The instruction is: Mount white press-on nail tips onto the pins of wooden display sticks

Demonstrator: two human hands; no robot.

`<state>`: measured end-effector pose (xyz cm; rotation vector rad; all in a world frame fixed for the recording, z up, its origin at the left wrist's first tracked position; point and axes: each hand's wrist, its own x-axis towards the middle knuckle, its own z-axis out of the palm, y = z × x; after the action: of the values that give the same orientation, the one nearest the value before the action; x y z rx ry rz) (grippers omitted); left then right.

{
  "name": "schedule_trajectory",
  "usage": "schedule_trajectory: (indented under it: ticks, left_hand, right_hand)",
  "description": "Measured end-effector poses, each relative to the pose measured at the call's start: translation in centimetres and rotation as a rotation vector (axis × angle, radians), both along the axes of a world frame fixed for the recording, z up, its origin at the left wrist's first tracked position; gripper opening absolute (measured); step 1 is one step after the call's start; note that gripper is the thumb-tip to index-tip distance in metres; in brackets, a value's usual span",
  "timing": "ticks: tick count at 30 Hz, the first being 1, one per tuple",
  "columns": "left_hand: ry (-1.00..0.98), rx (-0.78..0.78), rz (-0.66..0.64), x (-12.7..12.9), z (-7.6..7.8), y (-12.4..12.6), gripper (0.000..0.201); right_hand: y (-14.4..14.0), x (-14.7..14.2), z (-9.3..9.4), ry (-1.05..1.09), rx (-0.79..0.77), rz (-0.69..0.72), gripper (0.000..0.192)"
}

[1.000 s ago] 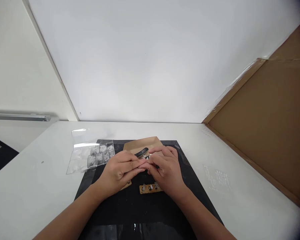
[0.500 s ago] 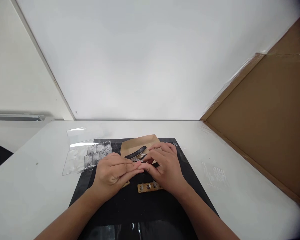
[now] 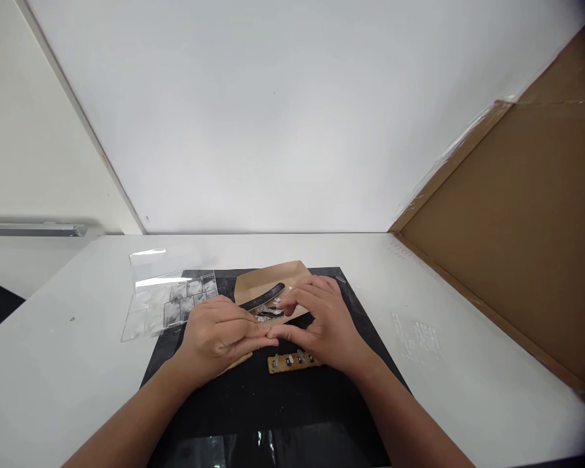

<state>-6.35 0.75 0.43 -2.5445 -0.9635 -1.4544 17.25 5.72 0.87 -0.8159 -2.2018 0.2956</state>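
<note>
The left hand and right hand meet fingertip to fingertip over the black work mat, pinching something too small to make out; whether either truly grips it, I cannot tell. Just behind the fingers lies a brown paper sheet with a dark curved strip and pale scraps on it. Just below the fingertips sits a small tan wooden strip studded with metal pegs. Fine work like this likely goes best with wrists braced on the mat. A clear plastic compartment box rests to the left on the white table. A brown cardboard panel leans on the right.
</note>
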Motion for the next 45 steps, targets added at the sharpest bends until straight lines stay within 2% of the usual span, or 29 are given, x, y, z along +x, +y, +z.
schedule_trajectory:
  ticks: [6, 10, 14, 19, 24, 29, 33, 38, 45]
  left_hand:
    - [0.176, 0.049, 0.025, -0.7, -0.3, 0.4, 0.013]
    - [0.208, 0.082, 0.048, -0.8, -0.3, 0.5, 0.009]
    - [0.202, 0.121, 0.085, -0.8, -0.2, 0.5, 0.009]
    - [0.187, 0.132, 0.153, -1.1, -0.3, 0.6, 0.011]
    - [0.198, 0.127, 0.189, -1.3, -0.5, 0.8, 0.013]
    - [0.218, 0.085, 0.234, -1.6, -0.8, 1.0, 0.025]
    - [0.251, 0.041, 0.246, -1.8, -0.9, 1.3, 0.044]
    - [0.259, -0.016, 0.245, -2.0, -0.6, 1.4, 0.068]
    - [0.188, -0.057, 0.278, -1.6, -0.2, 1.1, 0.062]
  right_hand:
    - [0.2, -0.1, 0.0, -0.067, -0.026, 0.056, 0.034]
    - [0.3, -0.1, -0.1, -0.065, -0.011, 0.069, 0.026]
    - [0.4, 0.2, -0.2, -0.036, 0.022, 0.05, 0.009]
    - [0.7, 0.5, -0.4, 0.039, 0.126, -0.005, 0.017]
    - [0.9, 0.6, -0.5, 0.101, 0.064, 0.009, 0.014]
    - [0.7, 0.8, -0.4, 0.047, 0.042, 0.08, 0.008]
    - [0.6, 0.9, -0.3, -0.013, 0.034, 0.135, 0.009]
    - [0.4, 0.7, -0.2, 0.029, 0.044, 0.216, 0.004]
    - [-1.8, -1.3, -0.5, -0.04, -0.042, 0.384, 0.007]
